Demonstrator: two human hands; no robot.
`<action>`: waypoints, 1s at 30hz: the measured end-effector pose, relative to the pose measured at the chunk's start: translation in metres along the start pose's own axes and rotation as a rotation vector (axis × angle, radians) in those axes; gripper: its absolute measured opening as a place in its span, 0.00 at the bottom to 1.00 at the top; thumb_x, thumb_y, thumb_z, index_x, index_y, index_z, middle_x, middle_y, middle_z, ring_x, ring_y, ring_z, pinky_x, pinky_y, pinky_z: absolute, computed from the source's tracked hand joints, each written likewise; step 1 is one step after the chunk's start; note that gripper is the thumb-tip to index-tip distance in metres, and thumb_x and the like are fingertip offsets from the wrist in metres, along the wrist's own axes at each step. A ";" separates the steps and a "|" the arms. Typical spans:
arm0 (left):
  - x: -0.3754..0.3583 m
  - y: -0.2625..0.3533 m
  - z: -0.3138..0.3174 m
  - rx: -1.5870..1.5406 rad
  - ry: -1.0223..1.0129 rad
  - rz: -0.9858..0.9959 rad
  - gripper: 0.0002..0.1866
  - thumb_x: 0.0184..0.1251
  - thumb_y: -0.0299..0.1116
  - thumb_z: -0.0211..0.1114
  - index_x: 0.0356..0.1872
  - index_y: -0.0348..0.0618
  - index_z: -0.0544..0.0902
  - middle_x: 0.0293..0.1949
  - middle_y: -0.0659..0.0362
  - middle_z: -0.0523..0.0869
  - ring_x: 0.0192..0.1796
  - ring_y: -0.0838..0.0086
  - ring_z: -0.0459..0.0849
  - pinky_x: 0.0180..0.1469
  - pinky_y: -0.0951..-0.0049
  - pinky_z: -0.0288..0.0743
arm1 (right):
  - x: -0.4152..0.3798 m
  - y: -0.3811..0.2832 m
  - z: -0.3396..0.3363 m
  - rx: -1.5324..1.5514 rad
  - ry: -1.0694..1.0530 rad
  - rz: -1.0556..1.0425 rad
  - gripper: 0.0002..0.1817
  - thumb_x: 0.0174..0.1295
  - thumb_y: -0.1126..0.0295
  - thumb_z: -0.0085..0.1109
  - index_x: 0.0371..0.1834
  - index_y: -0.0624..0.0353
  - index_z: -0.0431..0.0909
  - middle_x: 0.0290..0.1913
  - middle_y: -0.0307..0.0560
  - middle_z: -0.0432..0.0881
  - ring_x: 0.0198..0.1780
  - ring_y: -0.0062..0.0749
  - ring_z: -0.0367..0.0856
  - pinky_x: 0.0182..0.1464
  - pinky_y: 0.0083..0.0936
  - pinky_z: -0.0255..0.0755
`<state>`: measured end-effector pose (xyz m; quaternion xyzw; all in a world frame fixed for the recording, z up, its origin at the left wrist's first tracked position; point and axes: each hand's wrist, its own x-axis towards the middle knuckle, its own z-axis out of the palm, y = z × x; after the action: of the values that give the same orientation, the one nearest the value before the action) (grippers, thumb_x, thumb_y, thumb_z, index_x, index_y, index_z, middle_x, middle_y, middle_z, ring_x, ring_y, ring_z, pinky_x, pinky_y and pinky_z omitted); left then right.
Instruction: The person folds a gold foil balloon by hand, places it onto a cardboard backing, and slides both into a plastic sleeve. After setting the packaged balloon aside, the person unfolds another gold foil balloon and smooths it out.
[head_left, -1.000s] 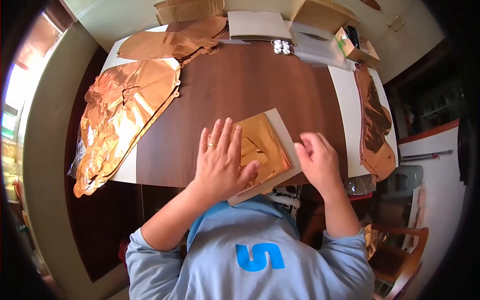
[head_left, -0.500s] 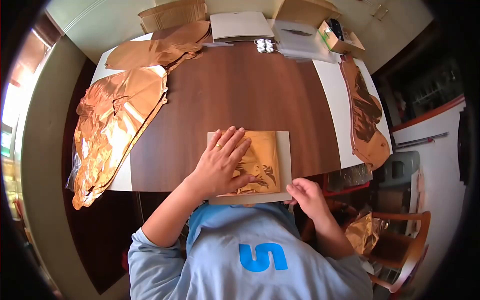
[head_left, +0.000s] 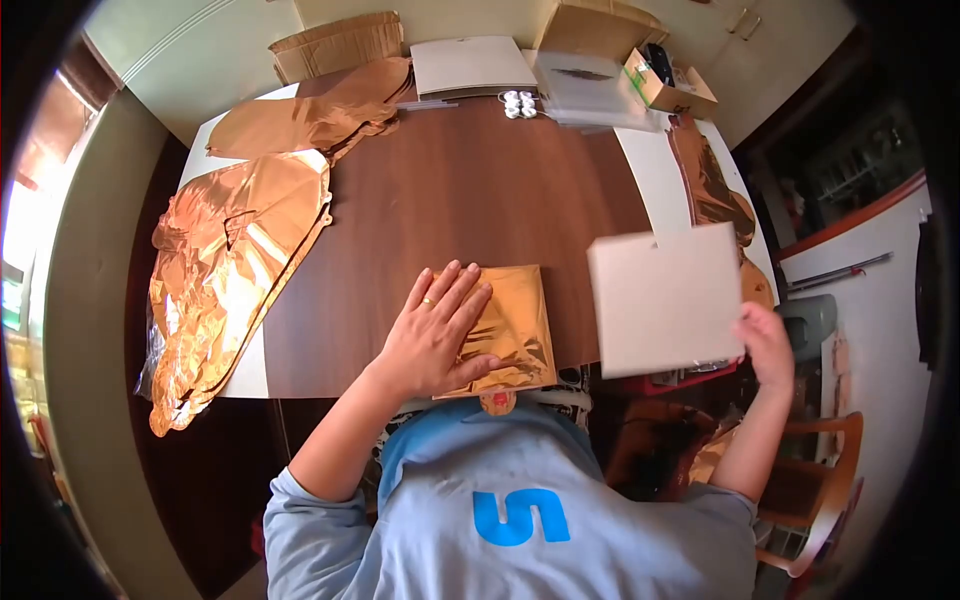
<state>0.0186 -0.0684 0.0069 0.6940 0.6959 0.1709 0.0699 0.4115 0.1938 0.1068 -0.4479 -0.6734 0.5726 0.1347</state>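
My left hand (head_left: 432,335) lies flat on a folded square of shiny gold foil (head_left: 522,315) at the table's near edge, fingers stretched out and a ring on one of them. Off to the right, my right hand (head_left: 768,345) grips a pale square sheet of cardboard (head_left: 668,300) by its right edge. The cardboard is raised, slightly blurred and tilted, and it covers part of the table's right side. Nothing of the cardboard lies under the foil packet now.
Large copper-coloured foil shapes (head_left: 235,250) are spread along the left, with more foil (head_left: 310,118) behind them. At the back are a stack of pale boards (head_left: 472,65), white round pieces (head_left: 519,104), clear plastic sheets (head_left: 590,90) and an open box (head_left: 670,90). A wooden chair (head_left: 835,480) stands right.
My right hand has pulled the cardboard out from beneath the foil packet and swung it right and up. My left hand stays pressed on the foil.
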 end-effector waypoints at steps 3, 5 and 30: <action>0.000 0.002 0.001 0.019 0.010 0.004 0.47 0.68 0.68 0.55 0.76 0.39 0.65 0.78 0.45 0.61 0.81 0.49 0.54 0.80 0.47 0.40 | 0.034 0.014 0.008 0.043 0.294 -0.142 0.09 0.72 0.70 0.53 0.49 0.62 0.77 0.32 0.39 0.83 0.27 0.17 0.78 0.28 0.16 0.72; 0.000 0.004 0.002 0.040 0.023 0.014 0.47 0.68 0.68 0.55 0.76 0.39 0.65 0.78 0.45 0.61 0.81 0.48 0.54 0.80 0.47 0.41 | 0.071 0.036 0.031 -0.039 0.328 -0.131 0.09 0.72 0.70 0.54 0.50 0.62 0.77 0.33 0.40 0.84 0.29 0.18 0.79 0.29 0.18 0.73; -0.011 -0.050 -0.039 -0.845 0.296 -0.576 0.20 0.77 0.36 0.60 0.64 0.36 0.78 0.54 0.52 0.87 0.58 0.70 0.83 0.62 0.70 0.74 | 0.120 -0.033 0.249 -0.904 -0.263 -1.087 0.23 0.69 0.67 0.57 0.66 0.62 0.74 0.71 0.52 0.72 0.75 0.48 0.66 0.78 0.49 0.53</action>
<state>-0.0416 -0.0840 0.0248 0.3547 0.7310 0.5065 0.2885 0.1564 0.1249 0.0196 0.0115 -0.9829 0.1392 0.1198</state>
